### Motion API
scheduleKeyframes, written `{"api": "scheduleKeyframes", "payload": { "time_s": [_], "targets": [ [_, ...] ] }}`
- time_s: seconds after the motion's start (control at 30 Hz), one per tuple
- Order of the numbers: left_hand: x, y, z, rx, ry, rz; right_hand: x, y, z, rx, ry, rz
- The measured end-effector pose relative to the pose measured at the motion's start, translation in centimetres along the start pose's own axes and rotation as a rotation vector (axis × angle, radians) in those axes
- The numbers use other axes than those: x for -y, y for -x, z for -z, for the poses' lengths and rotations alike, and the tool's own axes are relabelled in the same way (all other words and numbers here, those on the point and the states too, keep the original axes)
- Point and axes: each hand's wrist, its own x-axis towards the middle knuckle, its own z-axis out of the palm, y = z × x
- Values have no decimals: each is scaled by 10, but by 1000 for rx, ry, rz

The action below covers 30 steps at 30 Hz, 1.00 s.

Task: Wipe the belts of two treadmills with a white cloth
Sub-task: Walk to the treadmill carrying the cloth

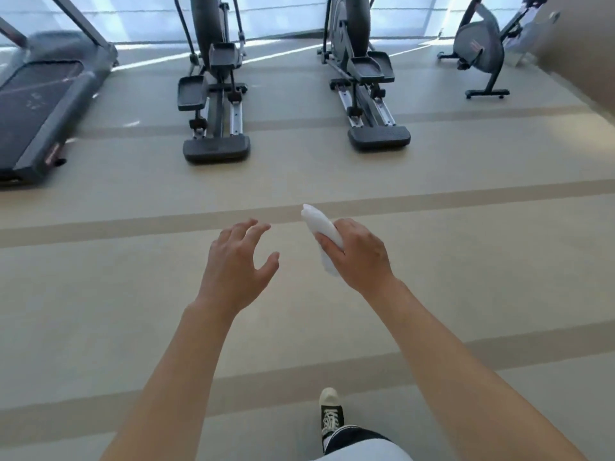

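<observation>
A folded white cloth (322, 234) is gripped in the right hand (361, 252) above the gym floor (100, 311), while the left hand (234, 264) is held empty, fingers (246, 227) spread. One treadmill (40, 101) is seen well apart at far left. Soft and light, the cloth is judged best held bunched at its middle.

A single head-worn view looks forward and down over outstretched arms at the floor (133, 294), machines beyond.
</observation>
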Motion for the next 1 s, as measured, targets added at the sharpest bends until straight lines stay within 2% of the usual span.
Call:
{"api": "scheduleKeyframes", "payload": {
  "time_s": [0.23,0.43,0.67,1.0],
  "targets": [
    [17,-54,2,-90,-5,159,-15,-96,-27,83,-55,79],
    [54,-73,26,-156,-24,282,11,-148,-53,138,-149,153],
    [116,-107,54,-206,-45,330,60,-211,-104,159,-143,227],
    [257,-179,128,-255,-38,315,177,-315,-181,155,-66,270]
  ]
}}
